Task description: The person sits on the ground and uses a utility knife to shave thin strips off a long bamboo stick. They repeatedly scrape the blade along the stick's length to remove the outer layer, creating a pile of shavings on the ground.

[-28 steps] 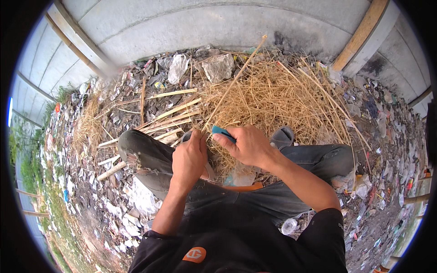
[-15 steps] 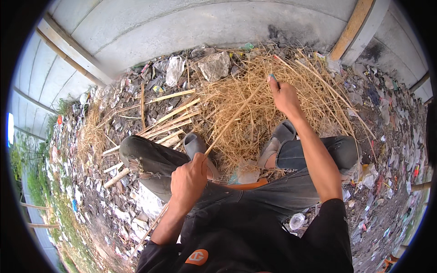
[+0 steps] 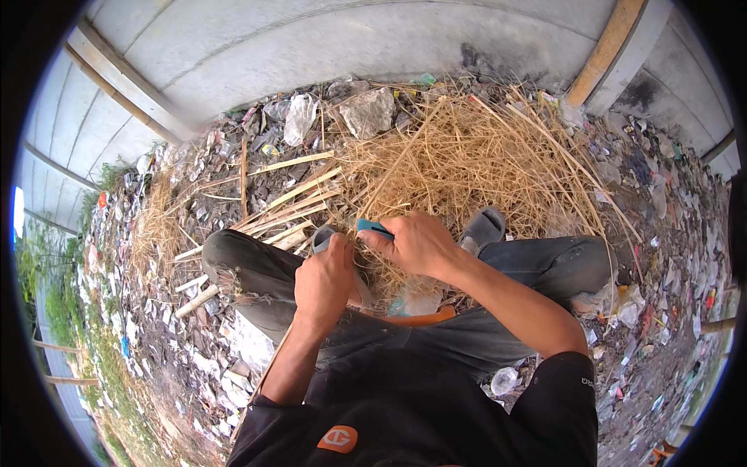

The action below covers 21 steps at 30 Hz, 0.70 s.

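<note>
My left hand (image 3: 323, 279) is closed round a long thin bamboo strip (image 3: 404, 159). The strip slants up and away over a heap of pale curly shavings (image 3: 475, 167), and its near end passes back beside my left forearm. Close to the left hand, my right hand (image 3: 419, 243) is closed on a small teal-handled tool (image 3: 376, 229), held at the strip; its working edge is hidden. Both hands are between my bent knees, above my grey sandals (image 3: 484, 227).
Split bamboo strips (image 3: 299, 204) lie in a loose pile on the left. A grey rock (image 3: 367, 114) and a clear plastic bag (image 3: 299, 121) sit before the concrete wall (image 3: 342, 47). Litter covers the ground around me. An orange object (image 3: 420, 317) shows beneath my legs.
My right hand has come back along the strip with the teal-handled tool, from the far side of the shavings to close by my left hand. The left hand stays nearly in place.
</note>
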Motion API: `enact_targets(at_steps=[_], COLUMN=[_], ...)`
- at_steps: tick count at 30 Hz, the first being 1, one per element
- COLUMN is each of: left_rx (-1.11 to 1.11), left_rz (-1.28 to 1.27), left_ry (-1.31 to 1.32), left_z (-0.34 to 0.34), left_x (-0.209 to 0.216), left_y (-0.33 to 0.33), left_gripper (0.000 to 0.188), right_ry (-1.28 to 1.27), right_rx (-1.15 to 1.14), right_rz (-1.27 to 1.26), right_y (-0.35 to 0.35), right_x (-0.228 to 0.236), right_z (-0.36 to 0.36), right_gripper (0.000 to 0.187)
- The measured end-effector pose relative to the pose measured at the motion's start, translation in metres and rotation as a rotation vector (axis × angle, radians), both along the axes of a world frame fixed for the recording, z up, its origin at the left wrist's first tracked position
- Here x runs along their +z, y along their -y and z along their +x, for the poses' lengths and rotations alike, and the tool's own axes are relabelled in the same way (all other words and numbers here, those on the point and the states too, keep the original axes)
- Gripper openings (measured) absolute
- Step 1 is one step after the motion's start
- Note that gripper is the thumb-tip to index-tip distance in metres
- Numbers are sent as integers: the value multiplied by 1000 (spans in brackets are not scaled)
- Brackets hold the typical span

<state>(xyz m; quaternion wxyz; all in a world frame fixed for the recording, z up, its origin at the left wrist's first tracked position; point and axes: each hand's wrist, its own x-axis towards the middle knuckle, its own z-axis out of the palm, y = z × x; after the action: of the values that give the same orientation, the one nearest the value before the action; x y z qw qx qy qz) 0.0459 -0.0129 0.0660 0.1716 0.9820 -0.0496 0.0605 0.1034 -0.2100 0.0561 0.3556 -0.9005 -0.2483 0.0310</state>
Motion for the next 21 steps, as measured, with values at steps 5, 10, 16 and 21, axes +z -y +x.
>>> enact_targets(at_steps=[5,10,16,21], left_rx=[-43,-93,-100,-133], left_rz=[126,176,116,138], left_ry=[-32,-28,2,25], left_z=[5,-30,-43,-41], left_x=[6,27,23,39], left_y=[-14,-26,-33,-38], left_gripper=[20,13,10,10], right_ry=[150,-119,108,-78], right_rx=[-12,-429,-527,-757], right_rz=[-31,-65,-155,75], right_y=[-4,97,115,156], right_x=[-26,-35,-30,-51], right_z=[17,106,116,139], right_gripper=[75,75,72,73])
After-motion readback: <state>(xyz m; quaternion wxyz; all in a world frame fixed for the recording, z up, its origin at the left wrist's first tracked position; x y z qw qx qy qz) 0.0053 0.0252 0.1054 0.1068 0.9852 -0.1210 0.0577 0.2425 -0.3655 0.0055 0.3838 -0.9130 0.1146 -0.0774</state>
